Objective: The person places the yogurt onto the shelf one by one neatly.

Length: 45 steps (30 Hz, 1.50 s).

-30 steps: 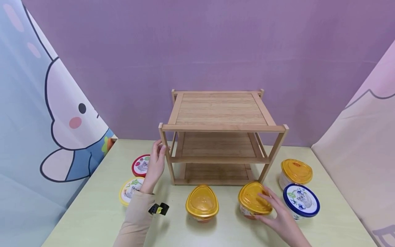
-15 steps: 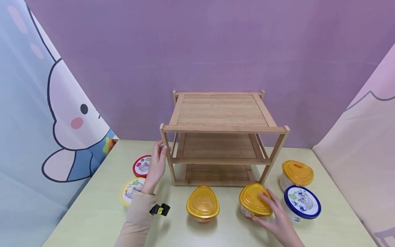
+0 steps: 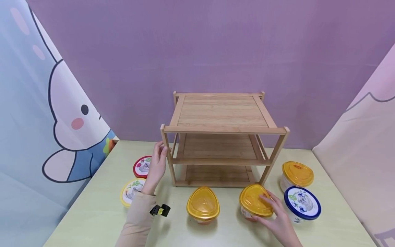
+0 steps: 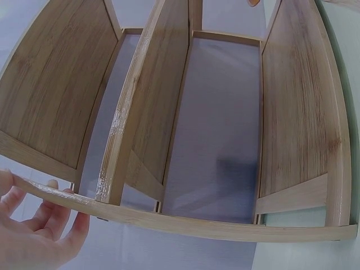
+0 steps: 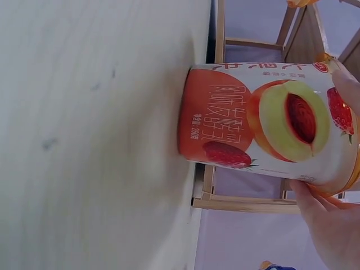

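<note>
A light wooden three-tier shelf rack (image 3: 225,111) stands at the back of the table in the head view. My left hand (image 3: 157,166) grips its front left post (image 4: 180,225), fingers curled behind the wood. On the right, my right hand (image 3: 280,219) holds a yogurt tub (image 3: 255,200) with a golden-yellow lid, thumb on the near side and fingers over the lid. The right wrist view shows the tub's peach-and-strawberry label (image 5: 270,121); its base is right at the tabletop. A second yellow-lidded tub (image 3: 203,204) sits beside it, before the rack.
Right of my right hand stand a blue-lidded tub (image 3: 302,203) and another yellow-lidded tub (image 3: 297,174). Left of my left arm are a red-rimmed tub (image 3: 142,166) and a pale-yellow-rimmed tub (image 3: 132,192), both partly hidden. A purple backdrop (image 3: 216,44) hangs behind the rack.
The right hand has shifted slightly left and closer around the tub. The left hand stays on the post, and the rack and tubs keep their places.
</note>
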Each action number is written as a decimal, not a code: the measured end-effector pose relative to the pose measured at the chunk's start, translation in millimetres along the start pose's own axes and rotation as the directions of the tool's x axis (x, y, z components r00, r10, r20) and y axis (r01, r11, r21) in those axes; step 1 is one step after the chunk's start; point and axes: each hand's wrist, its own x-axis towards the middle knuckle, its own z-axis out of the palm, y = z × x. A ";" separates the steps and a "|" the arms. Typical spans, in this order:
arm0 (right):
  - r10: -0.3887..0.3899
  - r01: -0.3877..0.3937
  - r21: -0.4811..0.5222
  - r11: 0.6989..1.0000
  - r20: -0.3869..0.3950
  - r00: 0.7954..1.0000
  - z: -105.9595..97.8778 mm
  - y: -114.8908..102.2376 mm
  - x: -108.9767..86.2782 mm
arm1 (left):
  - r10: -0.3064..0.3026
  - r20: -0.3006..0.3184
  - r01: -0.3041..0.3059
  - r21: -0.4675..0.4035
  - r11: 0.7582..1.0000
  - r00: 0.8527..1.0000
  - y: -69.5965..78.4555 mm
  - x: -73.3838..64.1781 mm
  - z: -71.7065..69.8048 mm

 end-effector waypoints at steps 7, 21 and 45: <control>0.011 -0.011 0.015 1.000 -0.002 1.000 -0.1 -0.5 1.6 | -0.015 0.005 0.015 0.006 1.000 1.000 0.6 -0.5 0.2; -0.122 0.124 0.035 0.992 -0.063 0.991 -15.0 -39.5 20.4 | 0.028 -0.006 -0.028 0.007 1.000 1.000 -32.7 8.6 -0.8; -0.208 0.199 0.126 0.972 0.068 0.976 -51.5 -120.8 86.4 | 0.017 -0.005 -0.017 0.010 1.000 1.000 -2.1 -0.3 1.5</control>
